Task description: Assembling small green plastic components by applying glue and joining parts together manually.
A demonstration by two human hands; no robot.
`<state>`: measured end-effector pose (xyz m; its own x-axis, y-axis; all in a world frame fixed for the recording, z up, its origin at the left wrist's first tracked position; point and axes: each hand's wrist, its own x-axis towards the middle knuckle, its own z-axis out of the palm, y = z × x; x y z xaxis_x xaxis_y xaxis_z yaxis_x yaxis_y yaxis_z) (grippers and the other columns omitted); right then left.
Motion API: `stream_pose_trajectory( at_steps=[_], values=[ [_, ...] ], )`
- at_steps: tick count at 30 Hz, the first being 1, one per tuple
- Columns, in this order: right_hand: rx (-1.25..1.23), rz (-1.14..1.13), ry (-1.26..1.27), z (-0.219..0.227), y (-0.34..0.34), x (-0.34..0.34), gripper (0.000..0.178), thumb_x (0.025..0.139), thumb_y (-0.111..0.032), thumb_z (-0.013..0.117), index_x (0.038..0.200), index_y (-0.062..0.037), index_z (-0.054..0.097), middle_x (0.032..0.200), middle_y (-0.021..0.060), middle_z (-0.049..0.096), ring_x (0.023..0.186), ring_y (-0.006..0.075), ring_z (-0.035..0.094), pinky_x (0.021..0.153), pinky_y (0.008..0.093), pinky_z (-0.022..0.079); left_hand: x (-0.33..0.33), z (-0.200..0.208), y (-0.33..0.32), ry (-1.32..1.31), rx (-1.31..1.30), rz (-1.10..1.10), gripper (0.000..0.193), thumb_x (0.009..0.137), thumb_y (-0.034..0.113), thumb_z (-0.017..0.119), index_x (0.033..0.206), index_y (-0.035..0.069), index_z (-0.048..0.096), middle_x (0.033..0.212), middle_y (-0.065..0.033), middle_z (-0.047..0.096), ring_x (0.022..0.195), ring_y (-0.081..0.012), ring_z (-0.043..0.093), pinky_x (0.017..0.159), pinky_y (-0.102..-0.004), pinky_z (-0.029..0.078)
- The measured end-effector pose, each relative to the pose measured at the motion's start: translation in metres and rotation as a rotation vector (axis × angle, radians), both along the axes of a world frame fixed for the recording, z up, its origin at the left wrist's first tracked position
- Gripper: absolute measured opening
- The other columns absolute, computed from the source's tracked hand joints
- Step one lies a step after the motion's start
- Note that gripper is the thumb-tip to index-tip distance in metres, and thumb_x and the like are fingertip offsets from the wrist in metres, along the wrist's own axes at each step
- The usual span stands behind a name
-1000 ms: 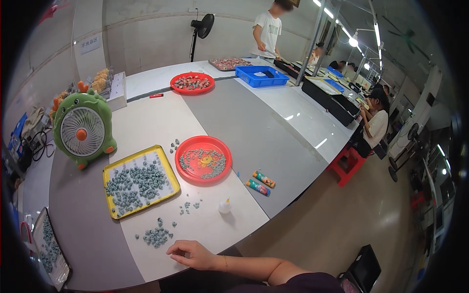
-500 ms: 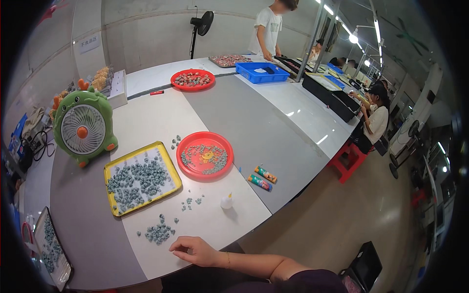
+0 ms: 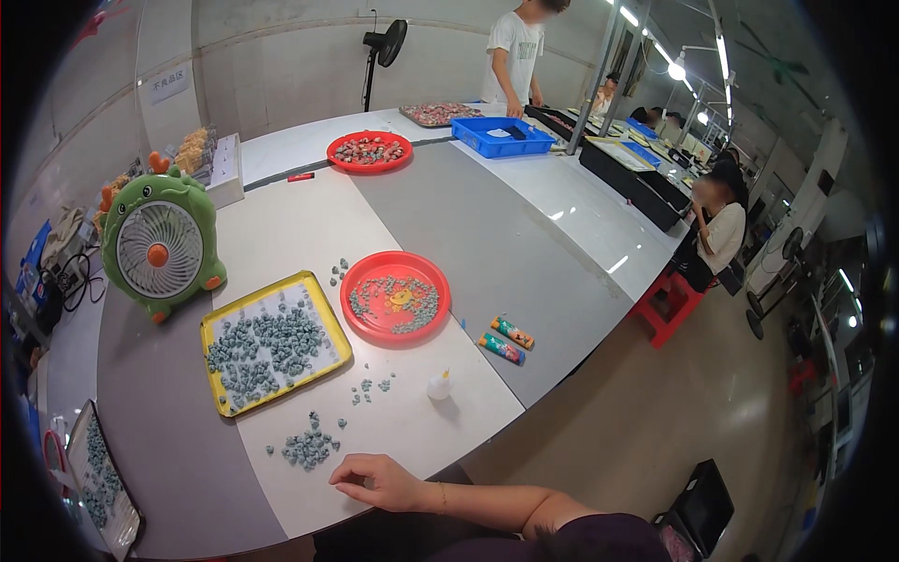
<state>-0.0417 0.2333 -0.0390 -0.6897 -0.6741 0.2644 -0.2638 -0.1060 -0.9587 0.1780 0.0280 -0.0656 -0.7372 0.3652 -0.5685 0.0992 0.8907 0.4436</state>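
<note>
My right hand (image 3: pixel 379 482) rests at the table's near edge with its fingers curled. Thumb and forefinger come close together, and whatever may be between them is too small to make out. My left hand is out of view. Just beyond the right hand lies a loose pile of small grey-green pieces (image 3: pixel 307 448). A yellow-rimmed tray (image 3: pixel 337 332) holds many similar pieces on a white sheet. Right of it stands a red round plate (image 3: pixel 440 314) with smaller grey-green bits around its inside. A small white squeeze bottle (image 3: pixel 438 386) stands upright near the table's right edge.
A green animal-shaped fan (image 3: pixel 159 245) stands at left. Two printed tubes (image 3: pixel 502 349) lie at right. Farther off are a red plate of mixed pieces (image 3: pixel 371 164) and a blue bin (image 3: pixel 503 148). A person (image 3: pixel 511 58) stands beyond; another (image 3: pixel 721 225) sits at right.
My right hand keeps its pose, and the view shifts slightly. The seated person at right has raised a hand toward the head. The standing person's arm has moved a little.
</note>
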Motion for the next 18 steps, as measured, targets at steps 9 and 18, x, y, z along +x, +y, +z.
stream_pose_trajectory(
  at_steps=[9, 18],
  values=[
    [-0.004, -0.012, 0.033, -0.001, -0.001, 0.001, 0.009, 0.084, -0.01, 0.057, 0.089, -0.003, 0.058, 0.074, 0.0032, 0.054, 0.059, 0.0096, 0.048, 0.054, 0.0224, 0.039, 0.017, -0.013, 0.0, 0.09, -0.087, -0.051, 0.021, 0.078, 0.003, 0.043, 0.094, -0.001, 0.055, 0.076, -0.0199, 0.058, 0.071, -0.0341, 0.057, 0.065, -0.0388, 0.045],
    [0.013, -0.003, 0.015, 0.001, 0.0, 0.0, 0.008, 0.084, -0.009, 0.056, 0.088, -0.0029, 0.059, 0.075, 0.0036, 0.054, 0.059, 0.0102, 0.048, 0.054, 0.0224, 0.039, 0.031, -0.024, 0.003, 0.178, -0.172, -0.097, 0.019, 0.078, 0.003, 0.043, 0.093, 0.0, 0.054, 0.077, -0.0201, 0.056, 0.071, -0.0349, 0.056, 0.065, -0.0395, 0.045]
  ],
)
